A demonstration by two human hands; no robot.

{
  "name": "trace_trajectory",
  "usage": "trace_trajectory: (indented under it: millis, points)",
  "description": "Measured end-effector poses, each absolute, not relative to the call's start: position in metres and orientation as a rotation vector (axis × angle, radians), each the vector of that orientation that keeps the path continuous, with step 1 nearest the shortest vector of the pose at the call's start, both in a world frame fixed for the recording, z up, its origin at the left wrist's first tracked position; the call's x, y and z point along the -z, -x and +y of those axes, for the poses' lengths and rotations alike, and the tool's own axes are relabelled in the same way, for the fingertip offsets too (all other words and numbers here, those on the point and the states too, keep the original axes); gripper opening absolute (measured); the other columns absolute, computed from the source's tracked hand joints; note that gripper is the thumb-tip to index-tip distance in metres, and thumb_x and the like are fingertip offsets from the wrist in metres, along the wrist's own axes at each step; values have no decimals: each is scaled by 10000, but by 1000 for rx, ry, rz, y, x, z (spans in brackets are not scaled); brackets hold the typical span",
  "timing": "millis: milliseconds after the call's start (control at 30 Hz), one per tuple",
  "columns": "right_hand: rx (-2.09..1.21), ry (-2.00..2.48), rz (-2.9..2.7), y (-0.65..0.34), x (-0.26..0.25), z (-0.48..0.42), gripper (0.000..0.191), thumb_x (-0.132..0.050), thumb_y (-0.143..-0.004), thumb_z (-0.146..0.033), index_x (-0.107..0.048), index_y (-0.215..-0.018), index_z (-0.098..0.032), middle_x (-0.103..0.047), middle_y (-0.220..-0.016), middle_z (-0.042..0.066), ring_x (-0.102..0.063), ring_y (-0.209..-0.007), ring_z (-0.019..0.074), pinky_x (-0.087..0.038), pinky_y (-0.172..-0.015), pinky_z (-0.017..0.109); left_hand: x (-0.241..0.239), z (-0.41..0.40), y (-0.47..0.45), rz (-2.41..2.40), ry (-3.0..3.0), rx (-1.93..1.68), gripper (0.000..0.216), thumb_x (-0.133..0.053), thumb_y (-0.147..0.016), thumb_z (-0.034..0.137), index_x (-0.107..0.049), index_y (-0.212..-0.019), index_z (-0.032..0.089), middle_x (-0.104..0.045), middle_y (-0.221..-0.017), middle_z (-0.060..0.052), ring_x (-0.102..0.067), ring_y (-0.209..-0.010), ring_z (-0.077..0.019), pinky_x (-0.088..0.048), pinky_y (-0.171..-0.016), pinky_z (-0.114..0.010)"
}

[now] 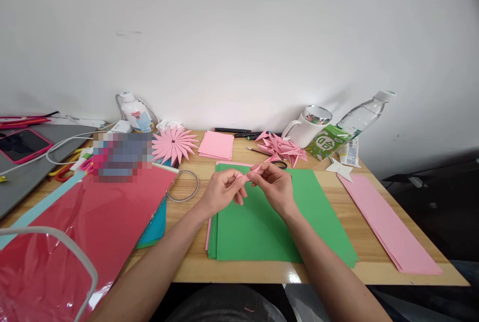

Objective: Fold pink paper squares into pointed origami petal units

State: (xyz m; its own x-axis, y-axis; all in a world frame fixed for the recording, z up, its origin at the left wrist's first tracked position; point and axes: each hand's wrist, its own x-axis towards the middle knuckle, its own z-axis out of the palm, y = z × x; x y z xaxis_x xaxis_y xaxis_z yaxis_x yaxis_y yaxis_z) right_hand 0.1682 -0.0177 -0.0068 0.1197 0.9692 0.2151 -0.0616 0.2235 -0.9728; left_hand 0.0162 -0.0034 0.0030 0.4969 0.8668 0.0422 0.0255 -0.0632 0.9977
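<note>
My left hand [223, 189] and my right hand [273, 183] meet over a stack of green paper [262, 227] in the middle of the wooden table [190, 262]. Both pinch a small folded pink paper piece [250, 173] between thumb and fingers. Behind my right hand lies a pile of folded pink paper points [282, 150]. A finished pink paper flower [174, 144] lies to the back left, and a small stack of pink squares [216, 145] lies beside it.
A red plastic-wrapped paper pack [86, 227] covers the left. Pink paper strips [385, 222] lie at the right edge. A white mug [307, 127], a tipped water bottle [361, 115], a green carton [325, 143], pens [232, 131], a tape ring [184, 186] and a laptop [26, 162] stand around.
</note>
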Motion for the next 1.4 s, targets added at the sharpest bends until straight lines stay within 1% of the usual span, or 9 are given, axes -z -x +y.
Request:
trace_trajectory:
  millis: [200,300,500,633,900,1033,1200,1300,1400]
  points:
    - [-1025,1021,-1195,-172,9,-15,230,-742,-640,-362,-607,-662,-177,-611,-738,4,-540,-562,93,-493,-561,252,-2,-3,-17,807,-1563,-795,313,-488,-837,436,-542,-761,137,-576,-582,7,-538,-423,-84,-405,-442,-197]
    - [-1031,1040,-1202,-173,10,-15,238,-731,-652,-372,-599,-652,-174,-619,-714,9,-535,-547,96,-487,-530,245,-3,-4,-17,827,-1573,-765,299,-473,-844,427,-538,-778,142,-562,-569,17,-513,-399,-72,-383,-422,-184]
    - [-1029,1062,-1153,-170,10,-17,273,-748,-623,-395,-573,-631,-185,-613,-611,-6,-510,-470,94,-466,-465,241,-8,-6,-17,862,-1569,-792,307,-503,-826,402,-516,-657,145,-539,-522,24,-467,-365,-52,-342,-388,-164]
    - [-1080,1073,-1227,-176,9,-14,282,-681,-694,-439,-592,-626,-181,-626,-594,4,-557,-496,117,-490,-515,265,-7,-5,-16,883,-1559,-790,295,-511,-819,372,-514,-631,145,-538,-507,22,-462,-364,-51,-338,-382,-159]
    - [-1056,1142,-1139,-172,14,-15,348,-587,-769,-492,-566,-631,-172,-529,-483,-33,-468,-420,84,-410,-440,219,-3,-4,-17,742,-1445,-695,339,-507,-816,456,-507,-694,139,-609,-573,-20,-574,-409,-102,-421,-399,-184]
    - [-1189,1051,-1222,-171,11,-13,308,-672,-691,-474,-585,-725,-180,-595,-629,-13,-542,-539,110,-479,-525,252,5,-2,-19,815,-1292,-778,322,-566,-777,447,-473,-727,143,-599,-543,-5,-608,-420,-145,-475,-398,-226]
    - [-1166,1071,-1263,-174,11,-11,314,-736,-624,-436,-559,-622,-176,-536,-545,-33,-495,-500,97,-442,-496,240,9,0,-21,848,-1226,-802,332,-604,-753,444,-468,-761,141,-617,-570,-11,-612,-423,-147,-484,-395,-232]
    - [-1144,1093,-1248,-174,12,-11,307,-723,-641,-438,-570,-657,-173,-530,-541,-32,-484,-489,93,-426,-478,232,9,1,-20,844,-1234,-814,325,-605,-759,436,-467,-773,142,-643,-617,-29,-619,-446,-143,-497,-422,-241]
    - [-1169,1101,-1201,-172,12,-11,310,-739,-623,-421,-579,-727,-177,-565,-590,-27,-518,-522,102,-460,-507,241,8,2,-20,885,-1229,-827,307,-587,-774,428,-469,-744,146,-620,-559,-13,-602,-415,-142,-479,-396,-237]
